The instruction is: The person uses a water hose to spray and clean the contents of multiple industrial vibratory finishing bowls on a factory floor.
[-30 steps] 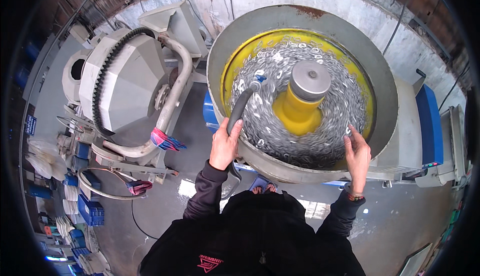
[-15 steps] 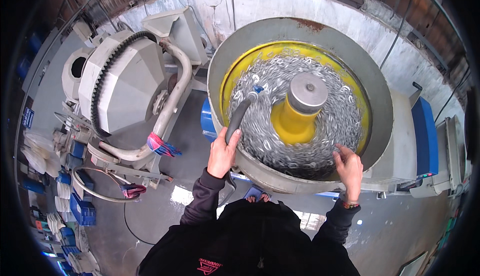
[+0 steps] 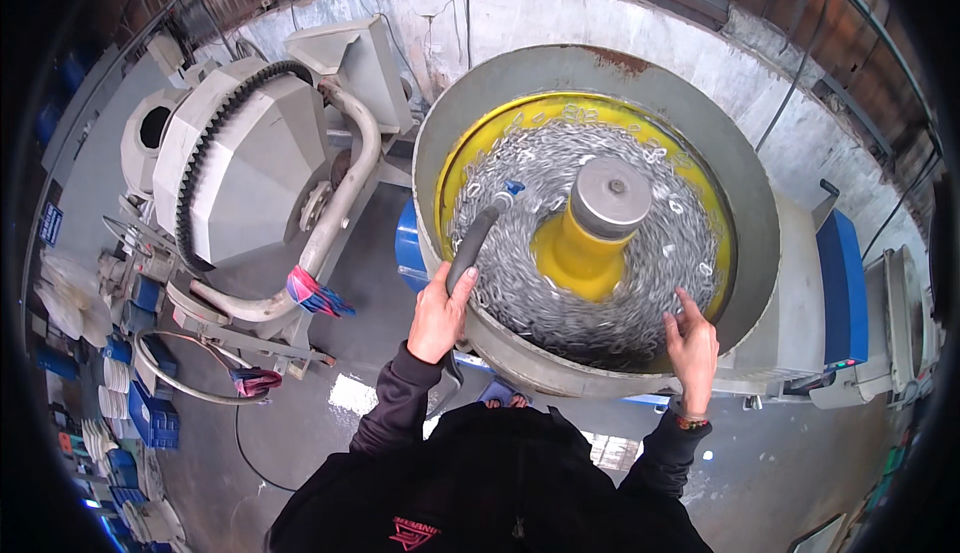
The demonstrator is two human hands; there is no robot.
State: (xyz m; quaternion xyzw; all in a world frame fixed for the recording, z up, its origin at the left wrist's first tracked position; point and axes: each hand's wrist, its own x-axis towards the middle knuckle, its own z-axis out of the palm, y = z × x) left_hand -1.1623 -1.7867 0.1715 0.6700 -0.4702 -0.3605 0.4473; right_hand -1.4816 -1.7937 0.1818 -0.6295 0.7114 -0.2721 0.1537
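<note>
A large round vibratory tub (image 3: 748,253) with a grey wall and yellow lining stands in front of me. Many small silvery metal links (image 3: 505,293), blurred by motion, circle around its yellow centre post (image 3: 580,258), which has a metal cap (image 3: 611,193). My left hand (image 3: 438,315) is closed around a dark hose (image 3: 473,238) at the tub's near left rim. The hose's end, with a blue valve handle (image 3: 514,189), hangs over the links. Over the near right rim, my right hand (image 3: 691,345) holds nothing, fingers apart, with its fingertips close above the links; whether they touch cannot be made out.
A grey mixer drum (image 3: 255,163) with a toothed ring and bent pipe frame stands at left. Colourful cloth (image 3: 315,291) is tied to the frame. Blue crates (image 3: 153,415) stand lower left. A blue-fronted machine (image 3: 843,288) is right of the tub, and a whitewashed wall (image 3: 560,18) behind.
The view has shifted slightly. The links have kept circling in the tub. My left hand still grips the hose, and my right hand's fingers are a little more spread.
</note>
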